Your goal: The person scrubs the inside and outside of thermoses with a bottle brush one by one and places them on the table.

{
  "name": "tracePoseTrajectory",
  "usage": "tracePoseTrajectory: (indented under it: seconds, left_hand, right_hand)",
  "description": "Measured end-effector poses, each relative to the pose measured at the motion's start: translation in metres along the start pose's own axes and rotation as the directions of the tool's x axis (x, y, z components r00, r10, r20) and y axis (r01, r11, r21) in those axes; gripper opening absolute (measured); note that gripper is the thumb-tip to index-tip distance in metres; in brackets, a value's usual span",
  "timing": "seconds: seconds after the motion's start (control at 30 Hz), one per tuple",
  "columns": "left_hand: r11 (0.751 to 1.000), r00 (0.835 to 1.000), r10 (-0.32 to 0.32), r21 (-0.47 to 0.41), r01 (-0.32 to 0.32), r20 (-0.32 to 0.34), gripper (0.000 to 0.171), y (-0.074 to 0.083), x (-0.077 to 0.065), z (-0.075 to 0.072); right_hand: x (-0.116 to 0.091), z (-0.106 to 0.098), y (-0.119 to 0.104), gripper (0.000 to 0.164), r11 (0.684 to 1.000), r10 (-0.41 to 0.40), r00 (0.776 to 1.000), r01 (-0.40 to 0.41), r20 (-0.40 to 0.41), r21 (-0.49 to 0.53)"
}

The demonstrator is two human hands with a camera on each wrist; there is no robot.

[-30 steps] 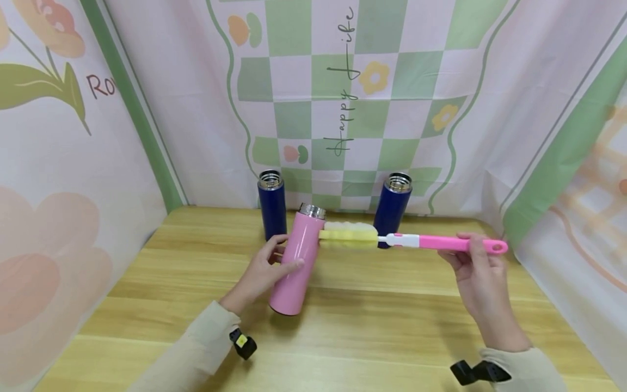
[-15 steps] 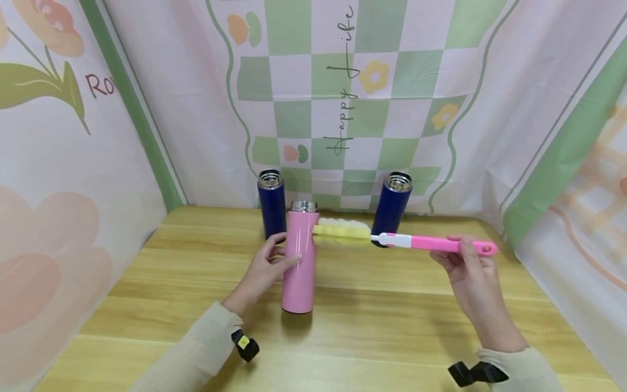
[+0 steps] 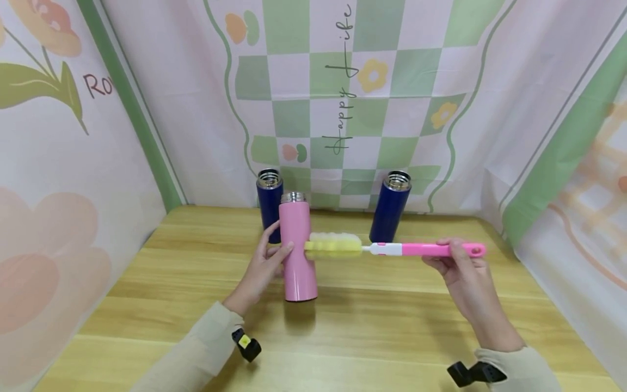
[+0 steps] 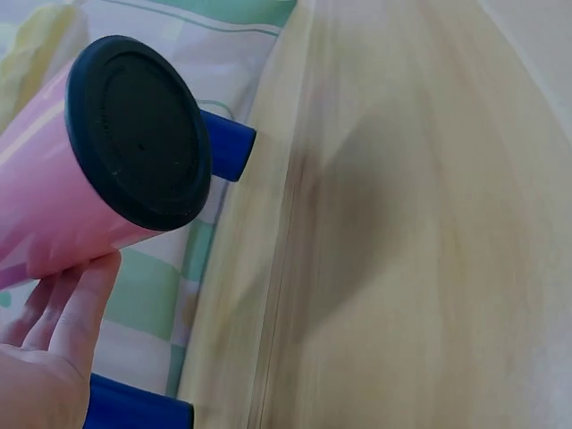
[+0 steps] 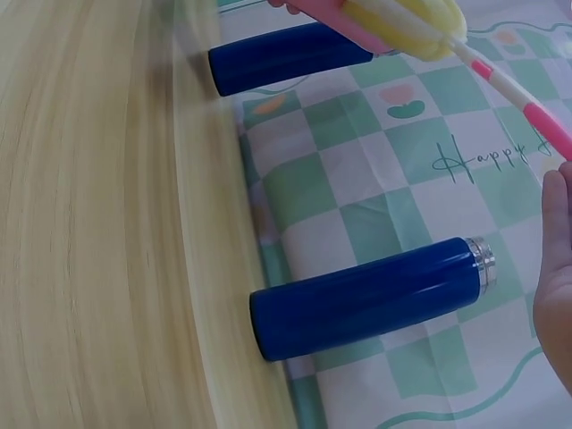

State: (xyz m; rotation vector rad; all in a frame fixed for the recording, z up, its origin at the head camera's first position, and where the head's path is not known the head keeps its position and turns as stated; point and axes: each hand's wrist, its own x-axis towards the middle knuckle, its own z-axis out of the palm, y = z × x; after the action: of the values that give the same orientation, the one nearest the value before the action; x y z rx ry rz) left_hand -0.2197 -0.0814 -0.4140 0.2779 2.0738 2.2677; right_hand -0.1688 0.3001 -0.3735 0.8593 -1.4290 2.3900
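Note:
A pink thermos bottle without a lid is held above the table by my left hand, thumb across its front. Its dark base faces the left wrist camera, with fingers under the pink side. My right hand pinches the pink handle of a bottle brush. The brush lies level, and its yellow and white sponge head meets the side of the bottle in the head view. Part of the right hand shows at the edge of the right wrist view.
Two dark blue bottles with open steel necks stand at the back of the wooden table: a left one, partly behind the pink bottle, and a right one. A checked green and white cloth hangs behind them.
The pink bottle has swung from a tilt through upright to a slight opposite lean, its neck shifting left and its base lifting. The brush has moved left, its head sliding lower along the bottle's side.

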Motion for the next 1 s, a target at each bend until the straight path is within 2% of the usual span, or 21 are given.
tracePoseTrajectory:
  seconds: [0.17,0.3,0.4,0.67,1.0]
  left_hand:
    - [1.0,1.0,-0.002,0.0,0.002,-0.025,0.064,0.0006,0.0013,-0.004]
    - [0.999,1.0,-0.009,-0.047,0.008,-0.03,0.062,0.001,0.0022,-0.0061]
    - [0.998,0.999,-0.02,-0.066,0.018,-0.03,0.06,0.0009,0.003,-0.007]
    - [0.998,0.999,-0.033,-0.06,0.032,-0.011,0.059,0.0034,0.002,-0.0063]
    - [0.998,0.998,-0.051,-0.028,0.052,0.041,0.06,0.0001,-0.0028,-0.0014]
  right_hand:
    - [-0.0012,-0.0029,-0.0017,0.037,0.999,0.031,0.997,-0.033,0.071,0.028]
    - [-0.0015,-0.0065,-0.0043,0.036,0.998,0.062,0.994,-0.06,0.092,-0.017]
    - [-0.0018,-0.0078,-0.005,0.036,0.997,0.068,0.993,-0.063,0.092,-0.053]
    - [-0.0021,-0.0077,-0.0003,0.036,0.998,0.064,0.994,-0.063,0.091,-0.022]
    - [-0.0004,-0.0047,0.0013,0.034,0.998,0.054,0.998,-0.053,0.014,-0.034]
